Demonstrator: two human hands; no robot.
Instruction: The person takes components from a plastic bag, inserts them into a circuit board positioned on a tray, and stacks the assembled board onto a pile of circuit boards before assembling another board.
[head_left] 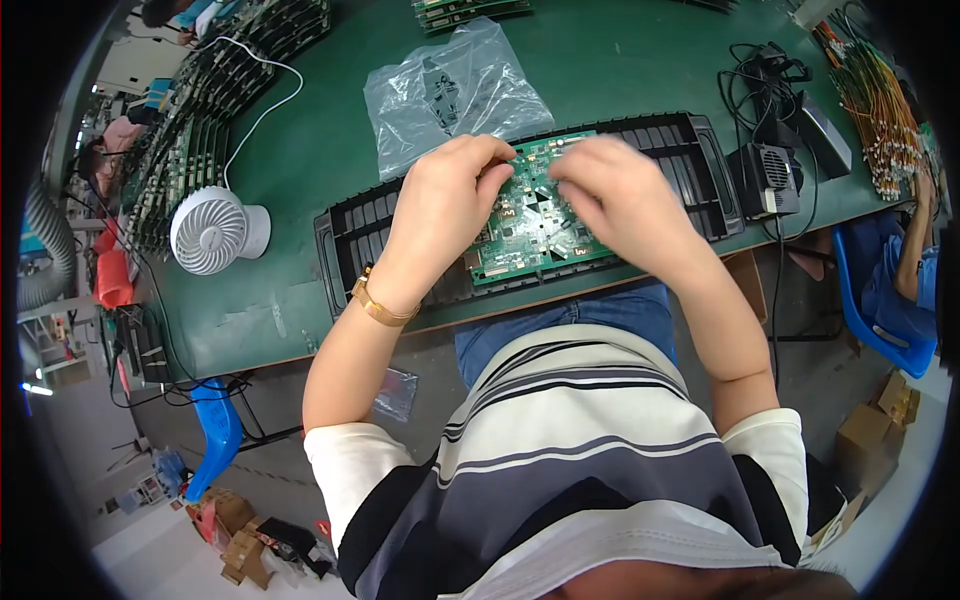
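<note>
Left hand [450, 190]: over the board's upper left part, thumb and index bent in close to each other. Can't tell if they pinch anything or just touch the surface. Right hand [622, 195]: over the board's upper right part, fingers curled, thumb near them. Motion-blurred, so grip and contact can't be read.

Board [540, 228]: mid frame, under and between both hands, on the black tray [690, 170]. Component face up, parts already on it. Looks to me like work on it is mid-way, both hands being in on it; what's left can't be read, no fitting or removal is clear.

Orientation: near edge runs roughly along the tray's long side, right end slightly higher in frame. Hands cover the sides, so board's long axis is uncertain. No clear front end. Tray's long axis: lower left to upper right, shallow tilt.

Outward on the green counter [640, 70]: plastic bag [500, 85] just beyond the tray, fan [208, 232] to its left, black box [768, 182] just right, wire bundle [870, 110] upper right, racked boards [190, 160] upper left.
</note>
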